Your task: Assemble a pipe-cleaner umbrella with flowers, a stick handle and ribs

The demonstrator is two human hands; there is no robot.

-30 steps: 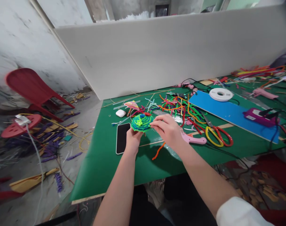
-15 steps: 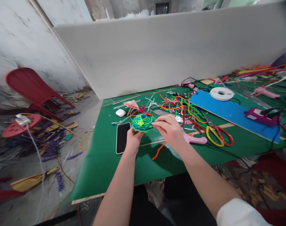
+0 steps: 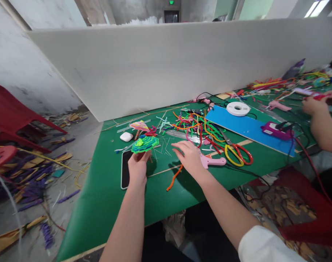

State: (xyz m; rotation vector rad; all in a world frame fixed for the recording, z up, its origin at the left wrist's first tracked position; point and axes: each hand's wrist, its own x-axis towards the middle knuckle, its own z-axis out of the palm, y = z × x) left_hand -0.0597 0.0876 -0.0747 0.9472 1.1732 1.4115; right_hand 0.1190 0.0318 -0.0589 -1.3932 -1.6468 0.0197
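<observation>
A small striped green and blue pipe-cleaner umbrella, with a bright green tuft on top, is gripped from below by my left hand. Its underside is mostly hidden by my fingers. To the right, my right hand hovers apart from it, fingers stretched and nothing visible in them. Thin clear strips lie between the hands. Under my right hand's edge sits a pink glue gun, partly covered. An orange pipe cleaner lies on the green tabletop.
A phone and a white earphone case lie at the left. Behind are a pink umbrella-like piece and tangled pipe cleaners. Scissors, a blue board and another person's hands are rightward.
My right hand has let go of the umbrella's edge and opened. My left hand holds the umbrella farther left, now tilted. The view has turned right, bringing another person's hands into sight.
</observation>
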